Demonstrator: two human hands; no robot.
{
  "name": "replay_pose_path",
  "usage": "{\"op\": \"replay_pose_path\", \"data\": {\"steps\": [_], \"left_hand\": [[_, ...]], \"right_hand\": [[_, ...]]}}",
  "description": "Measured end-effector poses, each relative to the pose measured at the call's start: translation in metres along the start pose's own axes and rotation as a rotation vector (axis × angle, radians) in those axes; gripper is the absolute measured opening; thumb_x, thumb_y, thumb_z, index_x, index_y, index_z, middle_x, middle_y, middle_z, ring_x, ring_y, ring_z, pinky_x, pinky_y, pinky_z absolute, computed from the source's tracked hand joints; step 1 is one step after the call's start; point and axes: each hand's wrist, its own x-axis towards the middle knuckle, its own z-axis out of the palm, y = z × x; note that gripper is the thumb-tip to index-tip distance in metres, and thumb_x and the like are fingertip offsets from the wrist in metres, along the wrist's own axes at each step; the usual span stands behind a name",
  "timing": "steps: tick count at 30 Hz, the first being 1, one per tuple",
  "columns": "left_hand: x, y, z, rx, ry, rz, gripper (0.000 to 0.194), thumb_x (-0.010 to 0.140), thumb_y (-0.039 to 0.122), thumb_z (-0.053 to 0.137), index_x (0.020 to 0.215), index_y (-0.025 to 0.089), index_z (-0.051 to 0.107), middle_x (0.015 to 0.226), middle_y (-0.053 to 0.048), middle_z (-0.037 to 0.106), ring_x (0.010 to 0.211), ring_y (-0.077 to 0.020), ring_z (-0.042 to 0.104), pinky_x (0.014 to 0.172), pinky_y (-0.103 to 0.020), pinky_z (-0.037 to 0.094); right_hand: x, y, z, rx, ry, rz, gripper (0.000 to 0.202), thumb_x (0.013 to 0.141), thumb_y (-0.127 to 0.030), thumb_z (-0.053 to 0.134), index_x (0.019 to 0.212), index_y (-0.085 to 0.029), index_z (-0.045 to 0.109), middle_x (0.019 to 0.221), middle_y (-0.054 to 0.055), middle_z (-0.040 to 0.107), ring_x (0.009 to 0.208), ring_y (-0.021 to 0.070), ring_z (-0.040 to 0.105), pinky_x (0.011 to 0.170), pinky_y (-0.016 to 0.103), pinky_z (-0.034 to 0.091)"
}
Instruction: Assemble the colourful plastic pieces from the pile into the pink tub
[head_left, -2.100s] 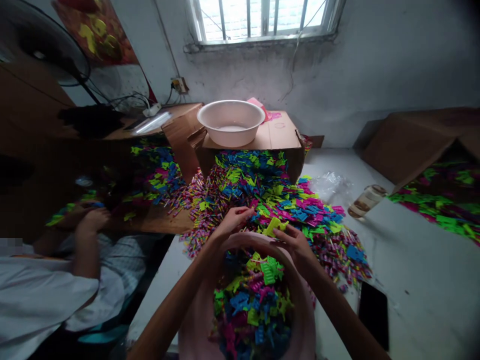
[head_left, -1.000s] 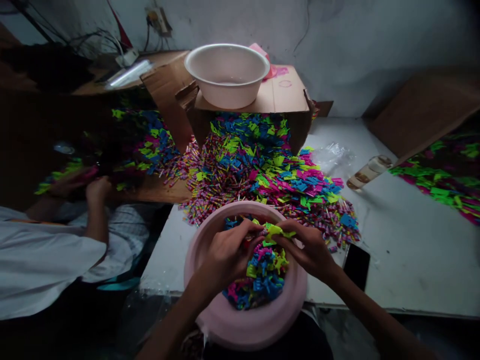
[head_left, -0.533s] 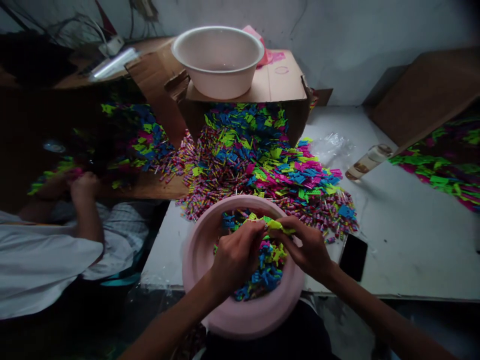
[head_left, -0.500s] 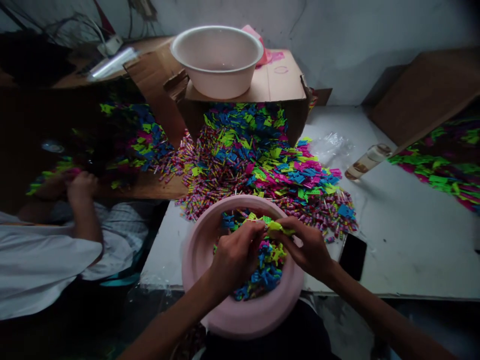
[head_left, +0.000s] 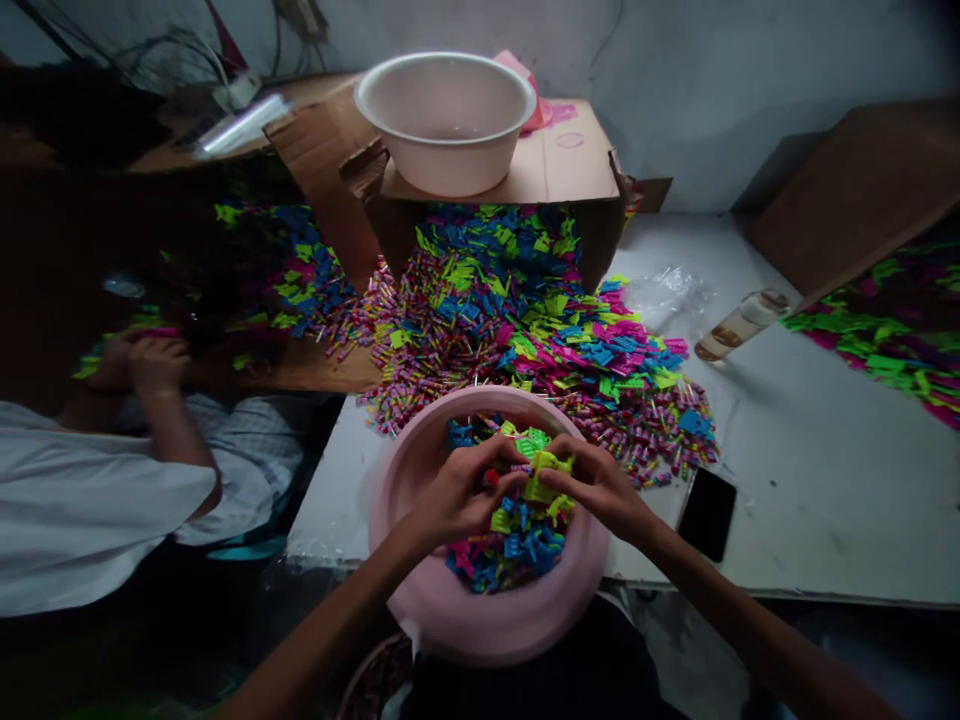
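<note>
Over the pink basin (head_left: 405,610), my right hand (head_left: 604,485) pinches a yellow-green plastic piece (head_left: 546,477). My left hand (head_left: 465,490) is close beside it, fingers closed on a small wrapped stick with a red end (head_left: 491,477); its tip meets the yellow-green piece. Blue, green, yellow and pink plastic pieces (head_left: 536,550) lie in the basin below both hands. Behind the basin spreads a heap of small striped wrapped sticks (head_left: 427,350) mixed with flat coloured plastic pieces (head_left: 600,345).
A white bowl (head_left: 450,165) stands on a cardboard box (head_left: 570,170). To the right are a black phone (head_left: 707,513), a clear bottle (head_left: 742,325), crumpled plastic (head_left: 671,295) and another carton (head_left: 847,190). At left, another person's hands (head_left: 157,360) hold a pink piece.
The yellow-green piece has turned its flat side into view between my hands. My left hand's fingers have shifted, showing the red end. The other person's hands have moved slightly.
</note>
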Motion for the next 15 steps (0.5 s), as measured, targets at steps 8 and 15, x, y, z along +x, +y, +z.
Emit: {"op": "replay_pose_path", "data": {"steps": [8,15], "left_hand": [[-0.009,-0.036,-0.007,-0.371,0.531,-0.448,0.034,0.083,0.049,0.073,0.1,0.023,0.059,0.053,0.009,0.05,0.04,-0.0084,0.045,0.042,-0.018,0.032],[-0.041,-0.063,-0.006,-1.315,0.661,-0.74,0.027,0.083,0.037,0.072,0.091,0.015,0.059,0.055,0.01,0.041,0.035,-0.004,0.031,0.032,-0.017,0.023]], "right_hand": [[0.043,0.015,-0.046,-0.534,0.059,-0.169,0.031,0.105,-0.038,0.044,0.114,-0.023,0.069,0.109,0.005,0.075,0.099,0.0209,0.07,0.087,0.031,0.054],[0.126,0.085,-0.081,-0.933,-0.048,-0.331,0.032,0.091,-0.025,0.066,0.122,-0.026,0.071,0.14,0.011,0.061,0.133,0.0317,0.05,0.113,0.049,0.036]]}}
